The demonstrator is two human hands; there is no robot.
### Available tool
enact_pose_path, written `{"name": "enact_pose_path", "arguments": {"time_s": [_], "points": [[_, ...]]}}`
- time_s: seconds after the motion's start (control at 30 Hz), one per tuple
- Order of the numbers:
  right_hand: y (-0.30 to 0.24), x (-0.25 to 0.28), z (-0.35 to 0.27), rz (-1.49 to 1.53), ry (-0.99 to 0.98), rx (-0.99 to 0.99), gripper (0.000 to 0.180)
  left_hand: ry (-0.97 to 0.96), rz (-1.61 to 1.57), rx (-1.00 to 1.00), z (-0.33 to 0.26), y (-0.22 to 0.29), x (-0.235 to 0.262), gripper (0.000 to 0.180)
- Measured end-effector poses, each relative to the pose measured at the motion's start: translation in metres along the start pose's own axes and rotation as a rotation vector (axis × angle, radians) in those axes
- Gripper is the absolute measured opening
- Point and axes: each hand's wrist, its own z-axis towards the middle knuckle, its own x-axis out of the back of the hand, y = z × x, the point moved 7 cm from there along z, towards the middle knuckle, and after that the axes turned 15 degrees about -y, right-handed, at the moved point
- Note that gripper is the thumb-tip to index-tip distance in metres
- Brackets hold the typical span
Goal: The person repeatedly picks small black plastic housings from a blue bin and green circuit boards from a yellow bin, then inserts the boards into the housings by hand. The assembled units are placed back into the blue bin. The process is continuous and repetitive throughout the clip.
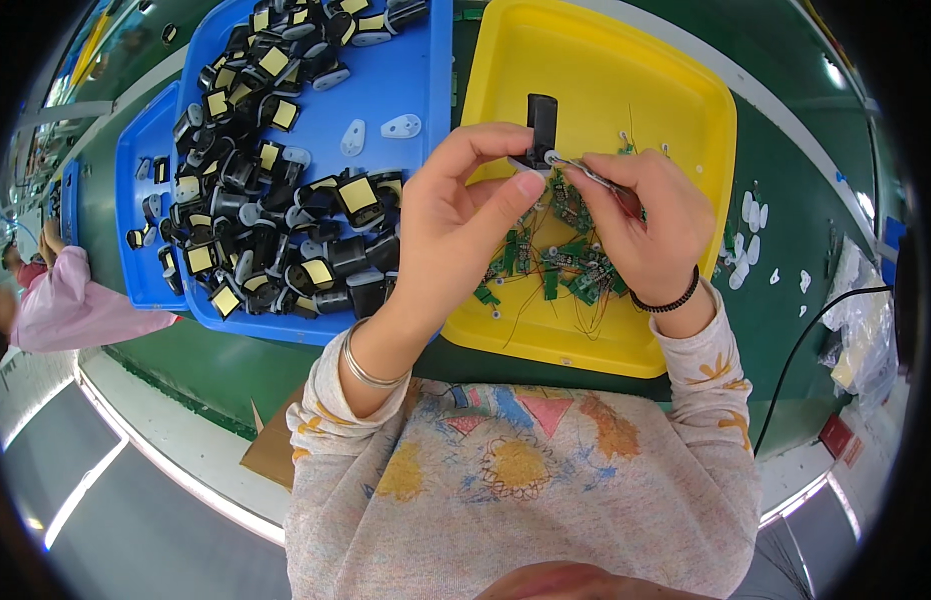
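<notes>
My left hand [466,200] pinches a small black plastic housing [543,122] between thumb and fingers, its long flat part standing up above the fingertips. In my right hand [651,205] is a slim metal tool that looks like tweezers [608,180]. Its tip meets a small round whitish part [552,157] at the lower end of the housing. Whether that part is fixed to the housing I cannot tell. Both hands are over a yellow tray [601,62]. Beneath them lie several green circuit boards [571,270] with thin wires, partly hidden by my hands.
To the left, a blue tray [411,60] holds a heap of black housings with yellow pads [276,200] and two loose pale oval pieces [354,137]. More white pieces [751,235] and a clear plastic bag [861,310] lie right. A person in pink [81,305] works far left.
</notes>
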Motion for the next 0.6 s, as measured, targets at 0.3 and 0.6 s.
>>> {"name": "enact_pose_path", "arguments": {"time_s": [0.3, 0.6], "points": [[-0.0078, 0.0012, 0.0004, -0.060, 0.018, 0.077, 0.015, -0.011, -0.046, -0.047, -0.0010, 0.0013, -0.0021, 0.026], [-0.0051, -0.0012, 0.0012, 0.078, 0.013, 0.045, 0.014, -0.026, 0.012, -0.074, -0.0002, 0.0036, -0.0022, 0.026]]}}
